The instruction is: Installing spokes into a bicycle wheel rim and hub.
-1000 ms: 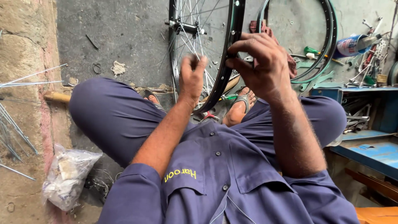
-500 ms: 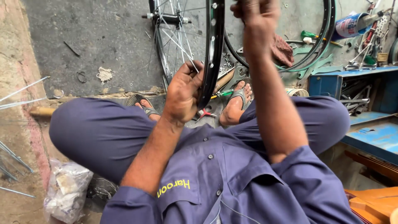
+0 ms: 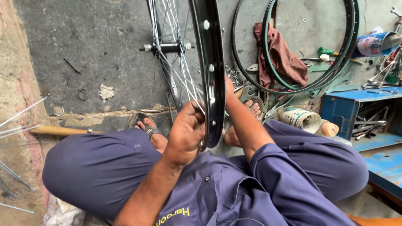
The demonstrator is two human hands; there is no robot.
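A black bicycle wheel rim (image 3: 210, 62) was held upright between the knees, spokes (image 3: 176, 71) already laced to the hub (image 3: 166, 47). The left hand (image 3: 186, 134) was pinched on a spoke by the rim; the right hand (image 3: 229, 86) was hidden behind it, its grip not discernible. Loose spokes (image 3: 16, 119) still lay aside, so lacing seemed unfinished.

The left hand (image 3: 186, 134) is raised in front of the chest with its bare forearm slanting up from the lower left, the fingers curled inward in a loose fist and the knuckles turned toward the camera. The right forearm runs up from the rolled blue sleeve at the elbow, left of the right knee. The right hand (image 3: 229, 86) is mostly hidden, so its grip cannot be told.
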